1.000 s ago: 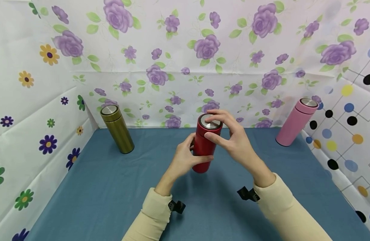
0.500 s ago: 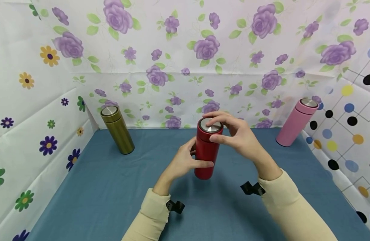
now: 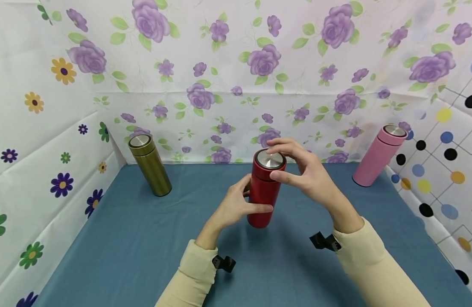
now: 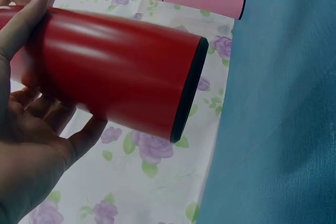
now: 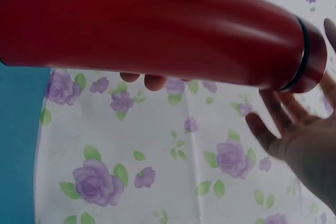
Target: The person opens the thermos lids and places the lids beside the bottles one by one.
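A red thermos bottle (image 3: pixel 262 194) is held up over the blue table in the middle, its base showing apart from the cloth in the left wrist view. My left hand (image 3: pixel 236 204) grips the body low down, thumb across the front and the other fingers behind. At the top, my right hand (image 3: pixel 307 170) curls round the lid (image 3: pixel 269 159), with the thumb at its near side and fingers at the far rim. The lid has a silver disc top, and a dark ring shows below it (image 5: pixel 303 53) in the right wrist view.
An olive-gold thermos (image 3: pixel 150 166) stands at the back left of the blue tablecloth (image 3: pixel 124 256). At the back right is a pink thermos (image 3: pixel 379 155). Flower-patterned sheets (image 3: pixel 220 64) wall off the back and left, a dotted one (image 3: pixel 447 170) the right.
The red thermos has come a little nearer and lower since one second ago, both hands with it. Fingers of the right hand have shifted at the lid, from over its top toward the far rim.
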